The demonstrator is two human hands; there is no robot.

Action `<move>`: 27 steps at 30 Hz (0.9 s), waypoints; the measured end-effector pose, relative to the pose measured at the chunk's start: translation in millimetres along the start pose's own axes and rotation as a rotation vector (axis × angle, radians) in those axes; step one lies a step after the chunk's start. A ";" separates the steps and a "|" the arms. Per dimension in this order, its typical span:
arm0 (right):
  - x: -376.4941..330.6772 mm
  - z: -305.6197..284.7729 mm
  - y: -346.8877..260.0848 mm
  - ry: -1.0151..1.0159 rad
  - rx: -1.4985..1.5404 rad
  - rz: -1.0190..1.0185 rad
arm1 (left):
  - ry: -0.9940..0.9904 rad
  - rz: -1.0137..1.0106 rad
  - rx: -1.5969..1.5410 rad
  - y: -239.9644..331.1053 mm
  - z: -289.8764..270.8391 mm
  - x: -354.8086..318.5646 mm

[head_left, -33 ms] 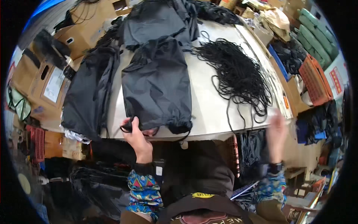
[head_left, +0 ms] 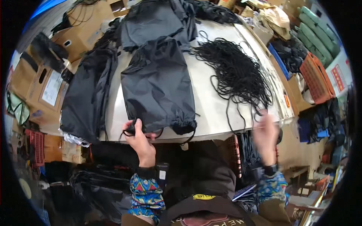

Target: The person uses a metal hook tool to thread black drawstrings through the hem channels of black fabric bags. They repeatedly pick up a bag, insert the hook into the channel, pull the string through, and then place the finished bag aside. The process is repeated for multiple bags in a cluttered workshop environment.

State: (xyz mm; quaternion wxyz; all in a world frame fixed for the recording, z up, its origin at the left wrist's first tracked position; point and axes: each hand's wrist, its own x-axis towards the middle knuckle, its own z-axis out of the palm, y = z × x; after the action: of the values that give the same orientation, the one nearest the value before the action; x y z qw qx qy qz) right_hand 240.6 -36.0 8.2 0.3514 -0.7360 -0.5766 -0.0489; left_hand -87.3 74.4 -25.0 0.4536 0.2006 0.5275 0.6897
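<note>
A black drawstring bag (head_left: 157,84) lies flat on the table, its gathered, corded end at the near edge. My left hand (head_left: 140,141) pinches the bag's near left corner between thumb and fingers, with a loop of black cord beside the thumb. My right hand (head_left: 266,133) is over the table's near right edge, just below a tangled heap of black cords (head_left: 239,71). Motion blurs its fingers, so their grip cannot be made out. Some loose cord ends hang from the heap close to that hand.
More black bags lie in a pile (head_left: 88,94) on the left and a stack (head_left: 151,26) at the far side of the pale table (head_left: 209,107). Cardboard boxes (head_left: 45,84) stand at the left. An orange crate (head_left: 316,77) is at the right.
My right hand has moved left, closer to the hanging cord ends. My left hand keeps its pinch on the bag's corner. The whole view has shifted slightly.
</note>
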 end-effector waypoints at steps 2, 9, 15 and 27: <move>-6.7 27.1 -57.3 -0.178 0.079 -0.236 | -0.020 0.008 0.013 -2.1 3.1 -16.3; 10.6 82.2 -60.4 -0.178 -0.044 -0.439 | 0.152 0.118 0.052 14.9 6.7 -35.6; -8.7 76.5 -82.9 -0.343 0.127 -0.463 | 0.021 -0.016 -0.262 -0.3 -20.5 1.7; -27.9 51.5 -59.6 -0.479 0.103 -0.245 | 0.406 0.686 0.073 181.5 -148.9 181.3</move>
State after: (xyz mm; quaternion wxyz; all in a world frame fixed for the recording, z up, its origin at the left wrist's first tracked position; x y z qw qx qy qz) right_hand 161.6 -24.0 -16.1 0.2333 -0.6326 -0.7297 0.1139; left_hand -367.1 139.2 49.5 0.0762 0.2408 0.5333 0.8074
